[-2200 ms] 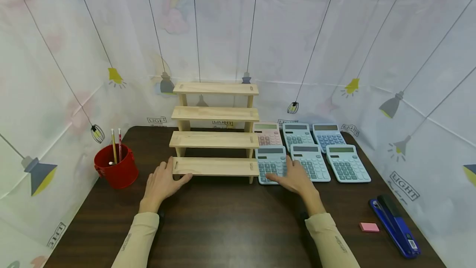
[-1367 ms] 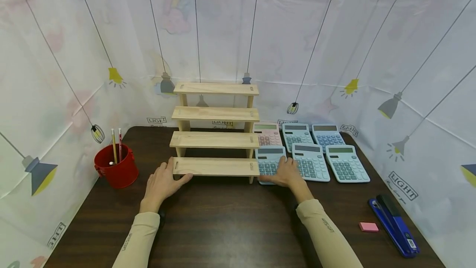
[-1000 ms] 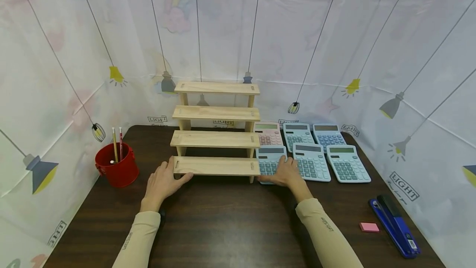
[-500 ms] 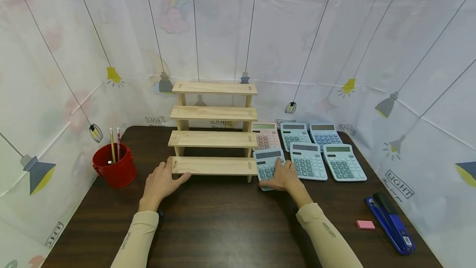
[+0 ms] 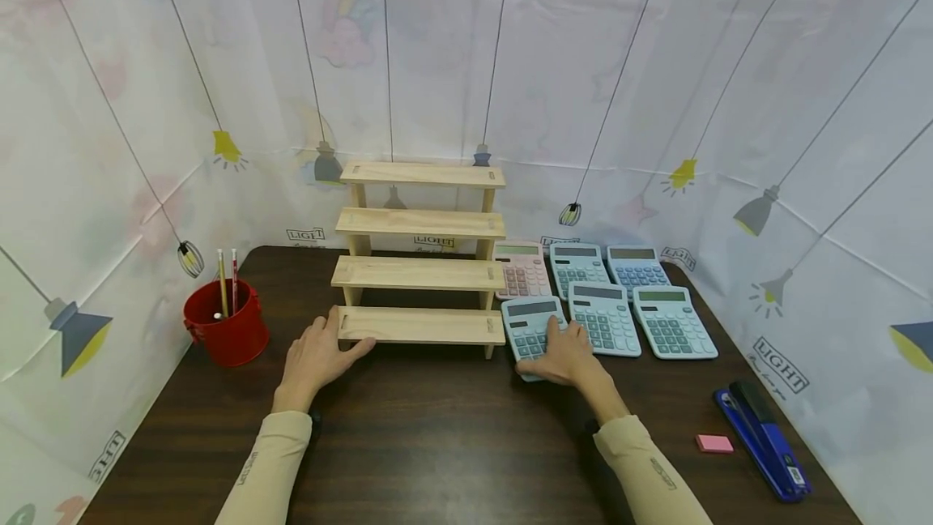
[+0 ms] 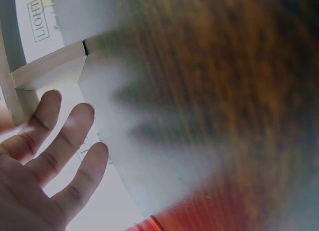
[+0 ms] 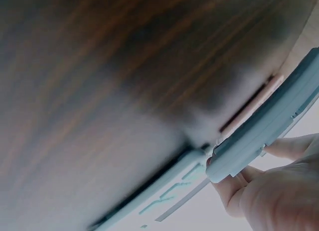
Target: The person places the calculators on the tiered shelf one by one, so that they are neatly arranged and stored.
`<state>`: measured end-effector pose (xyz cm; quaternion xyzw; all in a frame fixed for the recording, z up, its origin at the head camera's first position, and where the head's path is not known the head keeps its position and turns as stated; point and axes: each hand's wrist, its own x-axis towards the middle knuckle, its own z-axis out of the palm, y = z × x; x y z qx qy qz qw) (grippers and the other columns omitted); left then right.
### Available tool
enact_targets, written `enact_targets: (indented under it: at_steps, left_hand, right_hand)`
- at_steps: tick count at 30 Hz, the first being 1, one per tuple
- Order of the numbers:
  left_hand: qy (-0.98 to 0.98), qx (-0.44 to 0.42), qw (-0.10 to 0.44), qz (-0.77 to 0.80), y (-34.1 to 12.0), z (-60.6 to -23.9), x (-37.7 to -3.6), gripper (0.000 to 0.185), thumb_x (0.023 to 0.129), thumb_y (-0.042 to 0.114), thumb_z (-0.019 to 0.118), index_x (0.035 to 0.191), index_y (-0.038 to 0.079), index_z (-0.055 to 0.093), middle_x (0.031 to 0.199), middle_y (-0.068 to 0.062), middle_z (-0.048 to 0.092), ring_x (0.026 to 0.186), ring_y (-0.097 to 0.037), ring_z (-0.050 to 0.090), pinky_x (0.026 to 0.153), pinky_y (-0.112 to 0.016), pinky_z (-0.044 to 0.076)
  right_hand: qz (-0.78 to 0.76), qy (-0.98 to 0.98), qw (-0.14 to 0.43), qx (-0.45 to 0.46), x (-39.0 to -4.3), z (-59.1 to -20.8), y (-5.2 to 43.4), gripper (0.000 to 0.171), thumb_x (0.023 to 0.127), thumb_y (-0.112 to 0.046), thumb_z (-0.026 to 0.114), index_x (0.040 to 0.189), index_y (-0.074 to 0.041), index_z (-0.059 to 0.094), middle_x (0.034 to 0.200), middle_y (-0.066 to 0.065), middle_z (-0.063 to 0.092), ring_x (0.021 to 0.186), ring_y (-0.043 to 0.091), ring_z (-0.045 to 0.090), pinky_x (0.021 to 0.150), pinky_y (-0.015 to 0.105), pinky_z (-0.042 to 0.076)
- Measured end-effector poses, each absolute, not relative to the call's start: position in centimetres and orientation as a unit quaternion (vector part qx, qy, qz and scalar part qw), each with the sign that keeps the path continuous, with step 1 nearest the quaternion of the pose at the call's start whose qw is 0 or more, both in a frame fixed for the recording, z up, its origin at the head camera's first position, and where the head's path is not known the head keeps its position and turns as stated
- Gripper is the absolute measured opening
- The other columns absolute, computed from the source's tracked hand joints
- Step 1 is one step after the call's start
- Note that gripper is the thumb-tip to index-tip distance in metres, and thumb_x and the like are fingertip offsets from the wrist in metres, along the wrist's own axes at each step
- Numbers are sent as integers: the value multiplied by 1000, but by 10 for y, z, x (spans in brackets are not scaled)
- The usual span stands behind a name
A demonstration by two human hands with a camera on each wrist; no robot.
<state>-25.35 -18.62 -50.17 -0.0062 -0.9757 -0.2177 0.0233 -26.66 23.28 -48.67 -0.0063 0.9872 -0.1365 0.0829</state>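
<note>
A four-step wooden stand sits at the back middle of the dark table. My left hand lies flat at the left end of its lowest step, thumb against the front edge. In the left wrist view the fingers are straight and spread beside the stand. My right hand grips the near end of a light blue calculator, which lies askew just right of the stand. In the right wrist view the fingers pinch the calculator's edge.
A pink calculator and several blue ones lie in rows to the right of the stand. A red cup with pencils stands at the left. A blue stapler and a pink eraser lie at the front right.
My right hand closed on the near-left blue calculator and drew it out of its row toward the table's front, turning it slightly. The left hand stayed by the lowest step.
</note>
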Motion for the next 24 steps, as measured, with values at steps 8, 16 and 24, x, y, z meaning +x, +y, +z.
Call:
enact_targets:
  at_steps: [8, 16, 24]
  left_hand:
    - [-977, -1, 17, -214, -189, -504, -254, 113, 85, 80, 52, 158, -1, 22, 139, -30, 51, 115, -46, 57, 94, -63, 47]
    - [-978, -7, 29, -208, -188, -505, -256, 113, 85, 81, 51, 158, -1, 24, 139, -29, 52, 116, -46, 57, 95, -63, 48]
    - [-977, -5, 34, -210, -188, -503, -255, 111, 85, 80, 53, 157, 0, 27, 140, -27, 53, 118, -46, 57, 96, -64, 47]
  right_hand:
    - [-147, 986, 73, -10, -265, -470, 244, 119, 78, -63, 69, 157, 6, 13, 150, 48, 15, 140, 66, 18, 108, 76, 29]
    - [-153, 987, 50, -19, -274, -429, 258, 122, 80, -65, 66, 157, 9, 7, 149, 50, 9, 139, 66, 12, 107, 77, 25]
    - [-137, 990, 33, -30, -289, -404, 260, 124, 81, -68, 64, 158, 7, 3, 151, 49, 4, 142, 65, 8, 109, 77, 22]
